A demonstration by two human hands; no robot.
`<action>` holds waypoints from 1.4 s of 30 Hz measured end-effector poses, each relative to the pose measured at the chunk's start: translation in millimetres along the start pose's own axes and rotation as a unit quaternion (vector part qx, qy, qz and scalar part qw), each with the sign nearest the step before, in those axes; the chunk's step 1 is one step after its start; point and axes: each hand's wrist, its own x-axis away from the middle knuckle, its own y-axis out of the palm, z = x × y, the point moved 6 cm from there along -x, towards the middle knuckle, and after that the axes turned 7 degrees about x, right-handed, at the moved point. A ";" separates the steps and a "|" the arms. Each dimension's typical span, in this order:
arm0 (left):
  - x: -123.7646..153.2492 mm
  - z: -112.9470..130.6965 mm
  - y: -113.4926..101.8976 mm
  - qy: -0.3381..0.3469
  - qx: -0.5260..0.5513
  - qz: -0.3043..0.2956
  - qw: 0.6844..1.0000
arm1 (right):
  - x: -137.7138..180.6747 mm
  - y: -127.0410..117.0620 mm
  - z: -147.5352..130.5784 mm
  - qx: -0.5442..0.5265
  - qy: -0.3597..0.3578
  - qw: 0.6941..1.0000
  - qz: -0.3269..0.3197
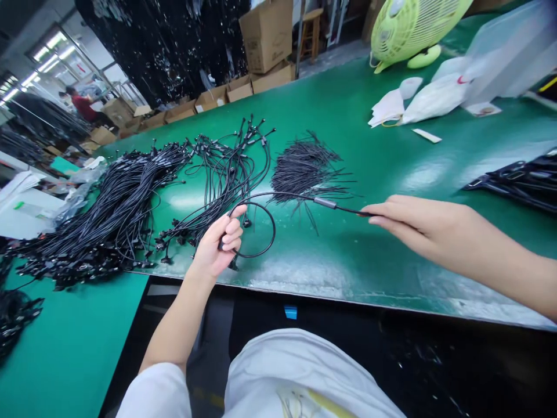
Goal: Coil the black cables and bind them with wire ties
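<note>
A thin black cable (275,227) with a grey sleeve partway along it stretches between my two hands above the green table. My left hand (221,239) is closed around one end, where the cable makes a round loop. Out to the right, my right hand (404,216) pinches the other end between thumb and fingers; the tip is hidden. Just behind the held cable lies a pile of short black ties (300,165). Beyond my left hand is a loose bunch of black cables (230,174) with plugs at their near ends.
A large heap of black cables (126,197) covers the table's left part. A yellow-green fan (413,29), white plastic bags (439,98) and black bundled items (522,177) are at the right. Cardboard boxes (270,38) line the far edge. A person (85,107) is far back left.
</note>
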 end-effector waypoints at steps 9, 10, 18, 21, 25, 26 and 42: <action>-9.0 -18.0 0.0 0.076 -0.145 0.005 0.986 | 8.2 20.4 -81.3 0.109 -0.134 0.985 -0.020; -8.1 -26.7 5.5 0.089 -0.215 -0.017 0.972 | 6.8 22.9 -95.9 0.064 -0.159 0.984 -0.042; 8.1 -73.4 25.3 0.008 -0.374 -0.159 0.914 | -38.4 15.5 -75.2 -0.264 0.053 0.963 0.023; 0.4 -68.0 21.7 0.046 -0.209 -0.099 0.972 | -35.2 42.2 -62.8 -0.458 0.182 0.868 0.061; -8.8 -93.8 10.0 0.000 -0.151 -0.016 0.988 | -25.7 84.0 -81.2 -0.655 0.305 0.691 0.035; -9.3 -102.9 6.2 -0.025 -0.131 0.001 0.991 | -23.9 88.2 -84.2 -0.675 0.331 0.658 0.046; 13.3 -125.7 6.8 -0.042 0.003 -0.012 0.999 | -27.1 92.6 -94.0 -0.838 0.354 0.412 -0.040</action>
